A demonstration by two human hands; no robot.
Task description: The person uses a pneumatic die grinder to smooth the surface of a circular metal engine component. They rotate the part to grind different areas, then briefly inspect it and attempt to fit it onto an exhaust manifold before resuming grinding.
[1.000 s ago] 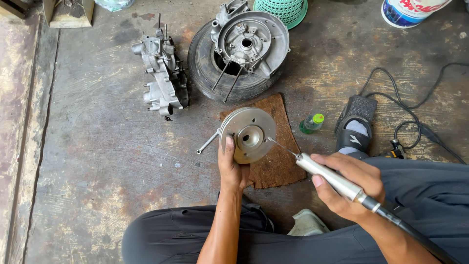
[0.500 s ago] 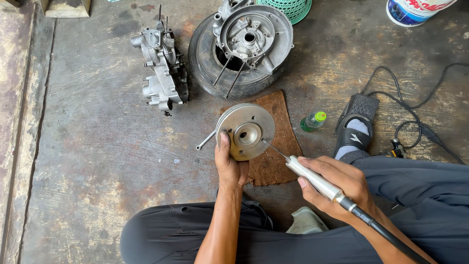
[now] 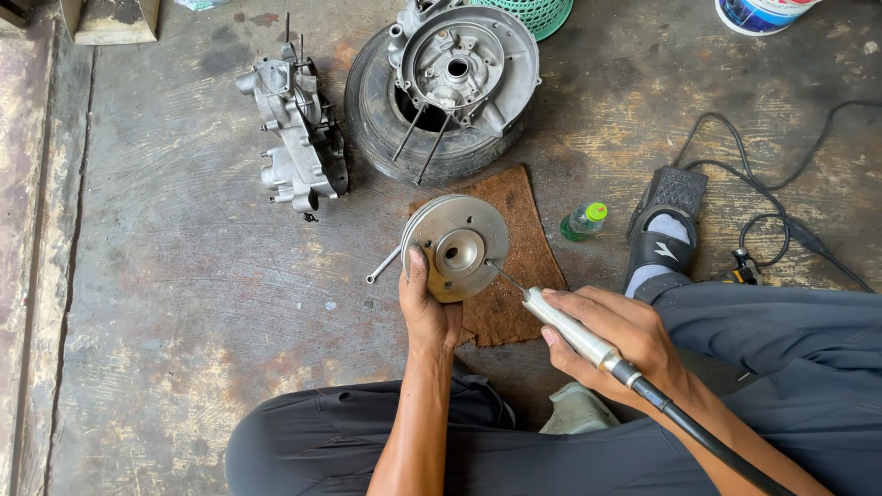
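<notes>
Stained concrete floor (image 3: 165,303), person seated on it, working a round metal disc with a flexible-shaft grinding handpiece.

Left hand (image 3: 427,308) grips the grey metal disc (image 3: 457,246) at its lower left edge, thumb on the face, holding it tilted up over a brown mat (image 3: 514,276). Right hand (image 3: 611,335) is closed around the silver handpiece (image 3: 571,332), thin bit tip touching the disc's lower right face near the central hub; black hose runs off toward bottom right. Spanner (image 3: 384,264) pokes out just left of the disc. Behind the mat: engine cover (image 3: 464,64) resting on a small tyre (image 3: 381,110), a second engine casing (image 3: 294,138) lying to its left. Small green-capped bottle (image 3: 584,221) right of the mat, beside a foot in a black sandal (image 3: 666,230). Black cable (image 3: 781,197) looped at right.
</notes>
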